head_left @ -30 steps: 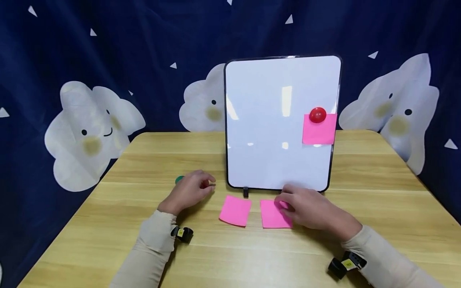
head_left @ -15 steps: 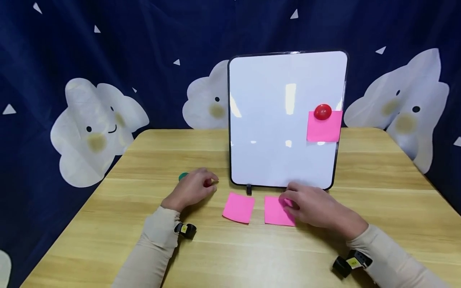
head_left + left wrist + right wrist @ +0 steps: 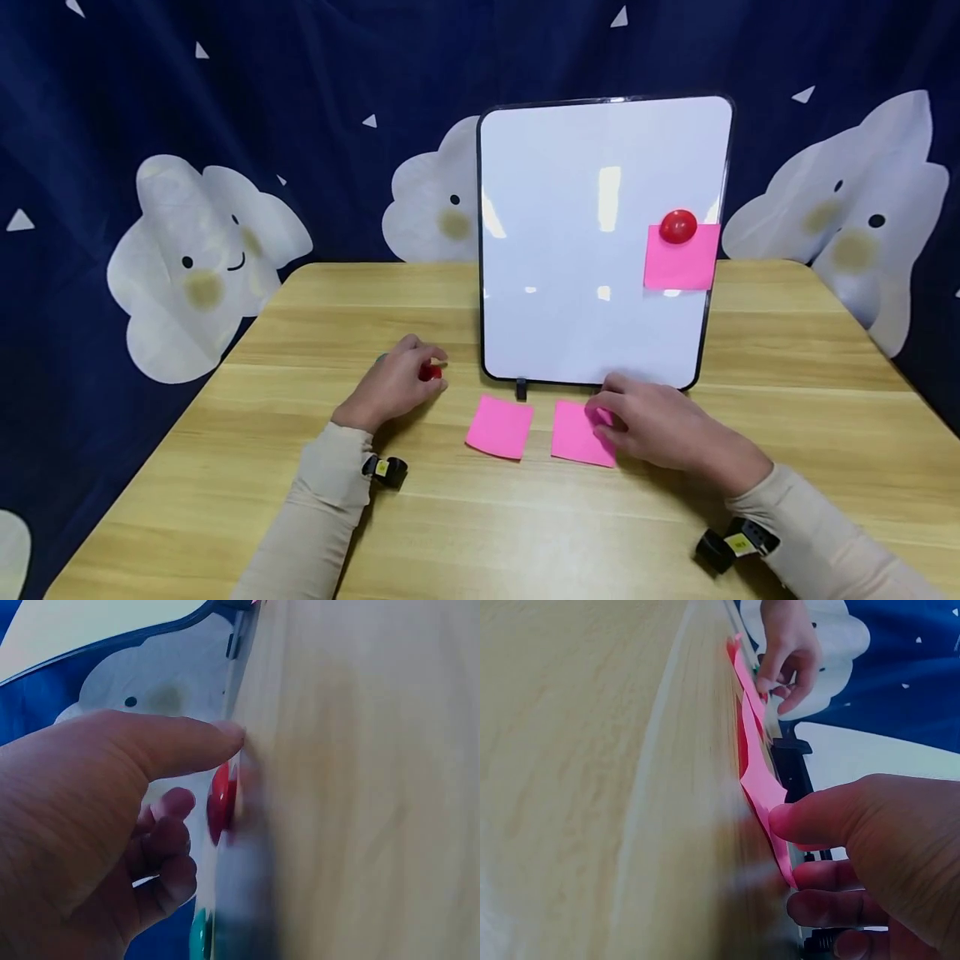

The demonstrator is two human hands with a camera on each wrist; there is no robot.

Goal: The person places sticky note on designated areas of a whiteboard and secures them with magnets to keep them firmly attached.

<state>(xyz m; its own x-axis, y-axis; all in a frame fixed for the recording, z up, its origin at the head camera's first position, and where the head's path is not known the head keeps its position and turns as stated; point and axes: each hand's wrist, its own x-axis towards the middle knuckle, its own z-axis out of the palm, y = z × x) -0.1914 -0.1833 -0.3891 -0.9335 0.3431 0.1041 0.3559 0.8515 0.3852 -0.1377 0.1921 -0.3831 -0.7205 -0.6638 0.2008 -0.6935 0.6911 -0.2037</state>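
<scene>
My left hand [image 3: 390, 383] is around a red magnet [image 3: 220, 801] on the table, thumb and fingers apart on either side of it. A green magnet [image 3: 199, 934] lies close by, mostly hidden by that hand in the head view. With thumb and index finger, my right hand [image 3: 660, 425] pinches the right edge of a pink sticky note [image 3: 573, 433], which bends up in the right wrist view. Another pink sticky note [image 3: 501, 427] lies to its left. On the whiteboard [image 3: 570, 250] hangs a third sticky note [image 3: 681, 260] under a red magnet [image 3: 678, 226].
The whiteboard stands upright on small black feet [image 3: 521, 389] on the wooden table [image 3: 480, 533], just behind the loose notes. A dark blue curtain [image 3: 330, 67] with clouds hangs behind the table.
My left hand has shifted slightly and spread around the red magnet, which now shows between thumb and fingers. The right hand stays at its note, which has turned slightly. The head view has shifted.
</scene>
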